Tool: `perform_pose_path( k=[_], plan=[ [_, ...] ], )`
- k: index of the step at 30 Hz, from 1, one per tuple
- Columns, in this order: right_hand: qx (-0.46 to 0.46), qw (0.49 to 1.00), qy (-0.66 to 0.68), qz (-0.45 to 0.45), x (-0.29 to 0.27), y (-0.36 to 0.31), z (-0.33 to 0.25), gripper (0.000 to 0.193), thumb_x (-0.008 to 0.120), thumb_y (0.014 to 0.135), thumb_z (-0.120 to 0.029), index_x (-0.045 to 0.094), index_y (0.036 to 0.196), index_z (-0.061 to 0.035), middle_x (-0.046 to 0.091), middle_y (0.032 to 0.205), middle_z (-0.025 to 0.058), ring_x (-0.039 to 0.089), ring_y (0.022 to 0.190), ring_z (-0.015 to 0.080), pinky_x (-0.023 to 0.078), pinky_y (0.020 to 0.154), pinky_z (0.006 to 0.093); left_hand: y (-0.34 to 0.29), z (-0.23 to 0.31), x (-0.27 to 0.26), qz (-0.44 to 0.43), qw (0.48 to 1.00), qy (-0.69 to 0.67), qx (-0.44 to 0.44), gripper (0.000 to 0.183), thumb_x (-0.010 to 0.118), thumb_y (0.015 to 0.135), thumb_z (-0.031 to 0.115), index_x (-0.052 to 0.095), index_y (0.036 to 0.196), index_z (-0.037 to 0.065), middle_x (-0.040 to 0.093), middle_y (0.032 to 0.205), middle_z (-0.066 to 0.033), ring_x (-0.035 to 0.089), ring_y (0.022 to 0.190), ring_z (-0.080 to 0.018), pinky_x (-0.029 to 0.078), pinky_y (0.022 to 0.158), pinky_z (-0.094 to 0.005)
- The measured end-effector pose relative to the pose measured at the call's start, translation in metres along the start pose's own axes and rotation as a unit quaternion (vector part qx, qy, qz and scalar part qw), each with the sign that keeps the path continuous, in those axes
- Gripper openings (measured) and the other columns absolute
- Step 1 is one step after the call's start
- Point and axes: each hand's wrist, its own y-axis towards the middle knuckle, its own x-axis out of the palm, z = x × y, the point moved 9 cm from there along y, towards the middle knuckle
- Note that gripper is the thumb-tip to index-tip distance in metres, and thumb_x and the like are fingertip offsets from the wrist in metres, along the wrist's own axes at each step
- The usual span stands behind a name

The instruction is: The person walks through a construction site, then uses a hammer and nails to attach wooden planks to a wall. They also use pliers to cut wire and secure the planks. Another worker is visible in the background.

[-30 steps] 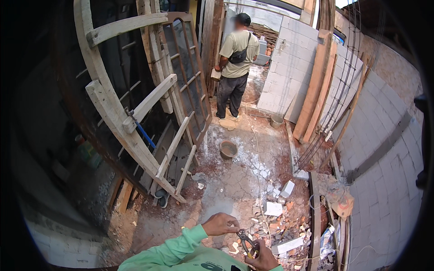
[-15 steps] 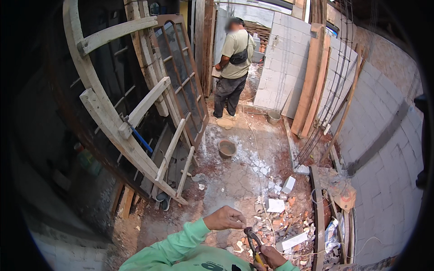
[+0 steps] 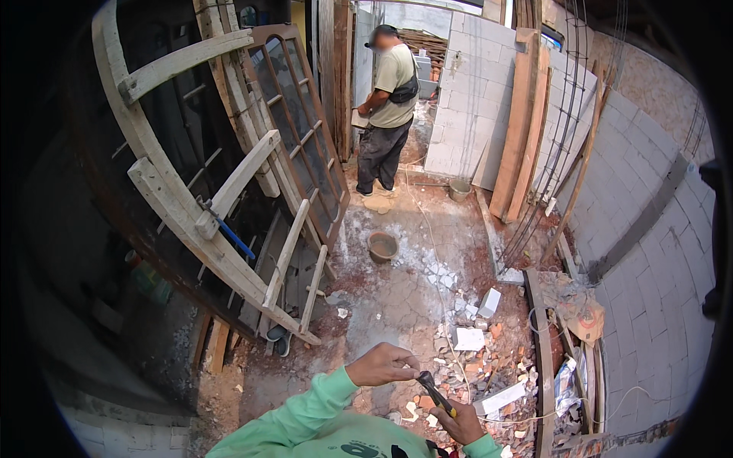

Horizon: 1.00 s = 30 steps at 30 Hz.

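My left hand (image 3: 382,365) is closed in a pinch just left of the dark jaws of a pair of pincers (image 3: 431,385). Whatever its fingertips hold, if anything, is too small to make out. My right hand (image 3: 463,423) grips the pincers by their handles, of which a yellow part shows. The dark head points up and to the left, close to my left fingertips. Both hands are raised above the rubble-strewn ground in front of my green shirt.
A pale wooden ladder-like frame (image 3: 183,206) and a glazed brown door (image 3: 298,122) lean at the left. A bucket (image 3: 382,248) stands mid-floor. Broken bricks and white blocks (image 3: 467,339) lie ahead right, beside a timber beam (image 3: 540,366). A person (image 3: 392,107) stands at the back.
The pincers and my right hand have risen slightly and tilted, the head swinging a little right. My left hand keeps its pinch. The view has shifted slightly.
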Motion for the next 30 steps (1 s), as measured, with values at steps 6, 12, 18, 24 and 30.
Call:
perform_pose_path(
  k=[6,12,18,24,30],
  plan=[
    [0.16,0.858,0.38,-0.305,0.059,-0.037,0.004,0.025,0.072,0.085,-0.013,0.052,0.096,-0.0032,0.056,0.063,0.0038,0.056,0.05,0.0126,0.046,0.043,0.0287,0.003,-0.002,0.001,-0.022,0.999,-0.029,-0.011,0.022,0.074,0.086,0.026,0.074,0.094,0.005,0.065,0.073,0.0,0.055,0.069,-0.0085,0.044,0.064,-0.0267],
    [-0.135,0.988,-0.007,0.077,-0.02,-0.017,-0.044,0.044,0.071,0.087,-0.023,0.053,0.119,0.001,0.066,0.099,0.0148,0.067,0.085,0.0246,0.054,0.078,0.0378,0.0,0.001,-0.017,0.041,0.999,-0.024,-0.024,0.023,0.074,0.086,0.025,0.074,0.095,0.004,0.064,0.072,0.0009,0.053,0.069,-0.0065,0.044,0.063,-0.0265],
    [0.057,0.949,0.309,0.036,-0.017,-0.016,0.007,0.038,0.051,0.102,-0.035,0.059,0.103,0.0018,0.065,0.076,0.0116,0.064,0.058,0.019,0.053,0.053,0.031,-0.016,0.012,-0.056,0.093,0.994,-0.016,-0.058,0.022,0.074,0.086,0.023,0.073,0.095,0.003,0.065,0.074,0.0006,0.052,0.067,-0.0057,0.043,0.061,-0.0247],
    [0.063,0.909,0.373,0.174,-0.02,-0.02,0.038,0.043,0.053,0.102,-0.026,0.048,0.135,0.0008,0.067,0.086,0.0116,0.068,0.071,0.0219,0.057,0.063,0.0331,-0.023,0.002,-0.066,0.147,0.985,-0.041,-0.075,0.021,0.075,0.086,0.023,0.072,0.093,0.003,0.055,0.066,0.005,0.045,0.062,-0.0034,0.037,0.055,-0.0232],
    [-0.047,0.879,0.414,0.231,-0.016,-0.017,0.017,0.055,0.049,0.103,-0.023,0.029,0.151,-0.0057,0.065,0.109,0.0162,0.066,0.096,0.0233,0.056,0.084,0.0355,-0.017,0.001,-0.031,0.107,0.989,-0.087,-0.055,0.024,0.069,0.09,0.025,0.069,0.097,0.002,0.046,0.064,0.0072,0.038,0.059,-0.0019,0.029,0.05,-0.0224]
  ],
)
